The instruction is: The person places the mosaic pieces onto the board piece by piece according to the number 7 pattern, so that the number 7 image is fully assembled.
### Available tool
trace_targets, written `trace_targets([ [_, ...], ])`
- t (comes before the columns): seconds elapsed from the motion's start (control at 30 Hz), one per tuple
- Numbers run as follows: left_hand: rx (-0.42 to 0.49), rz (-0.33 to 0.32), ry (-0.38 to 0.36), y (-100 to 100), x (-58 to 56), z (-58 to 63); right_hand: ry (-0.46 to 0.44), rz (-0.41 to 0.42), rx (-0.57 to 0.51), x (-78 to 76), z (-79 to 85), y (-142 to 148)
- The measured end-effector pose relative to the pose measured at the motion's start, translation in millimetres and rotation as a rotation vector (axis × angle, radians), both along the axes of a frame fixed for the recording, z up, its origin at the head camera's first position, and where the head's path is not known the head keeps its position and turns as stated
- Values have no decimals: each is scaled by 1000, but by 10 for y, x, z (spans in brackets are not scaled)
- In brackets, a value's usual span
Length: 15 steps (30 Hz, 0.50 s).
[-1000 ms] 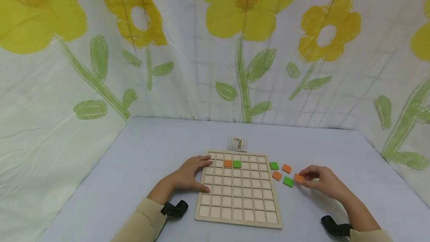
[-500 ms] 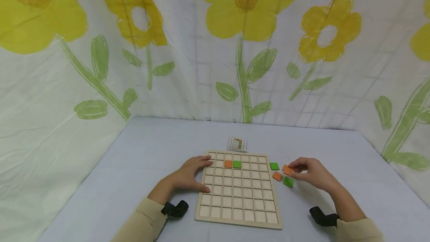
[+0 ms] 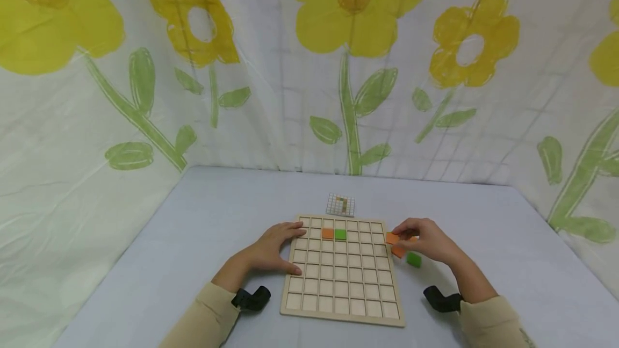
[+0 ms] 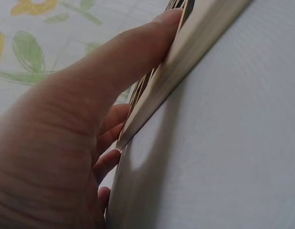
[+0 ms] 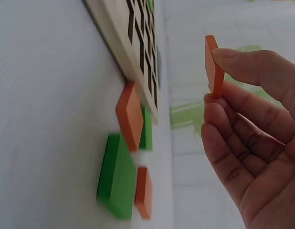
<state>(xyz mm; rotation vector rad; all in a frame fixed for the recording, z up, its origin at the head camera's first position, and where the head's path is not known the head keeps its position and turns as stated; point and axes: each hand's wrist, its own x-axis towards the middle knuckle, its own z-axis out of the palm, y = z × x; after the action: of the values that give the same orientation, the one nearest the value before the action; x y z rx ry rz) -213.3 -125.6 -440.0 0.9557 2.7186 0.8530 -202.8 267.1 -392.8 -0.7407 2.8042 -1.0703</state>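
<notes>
A wooden grid board [image 3: 333, 288] lies on the table, with an orange tile [image 3: 328, 233] and a green tile [image 3: 340, 234] side by side in its second row. My left hand [image 3: 268, 249] rests on the board's left edge, thumb and fingers spread; in the left wrist view the thumb [image 4: 123, 57] lies over the wooden rim. Just off the board's right edge, my right hand [image 3: 427, 240] pinches an orange square tile [image 5: 214, 67] between thumb and fingertips, held up above the table. Below it lie loose tiles, partly hidden by the hand in the head view.
Beside the board's right edge lie an orange tile [image 5: 130, 117], a thick-looking green tile [image 5: 116, 176], a second green tile [image 5: 146, 129] and another orange tile [image 5: 143, 193]. A small patterned grid card [image 3: 340, 204] lies behind the board. A flower-print curtain [image 3: 271, 95] hangs behind the table.
My right hand has moved left and away from me, carrying the orange tile past the loose tiles to the board's right edge. The left hand has stayed in place.
</notes>
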Motion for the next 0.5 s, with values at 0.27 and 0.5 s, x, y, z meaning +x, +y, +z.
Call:
trace_targets([
  [0.27, -13, 5, 2, 1, -15, -2, -13, 41, -3, -154, -1, -271],
  [0.5, -5, 2, 3, 6, -6, 2, -43, 109, -28, -298, -60, -423],
])
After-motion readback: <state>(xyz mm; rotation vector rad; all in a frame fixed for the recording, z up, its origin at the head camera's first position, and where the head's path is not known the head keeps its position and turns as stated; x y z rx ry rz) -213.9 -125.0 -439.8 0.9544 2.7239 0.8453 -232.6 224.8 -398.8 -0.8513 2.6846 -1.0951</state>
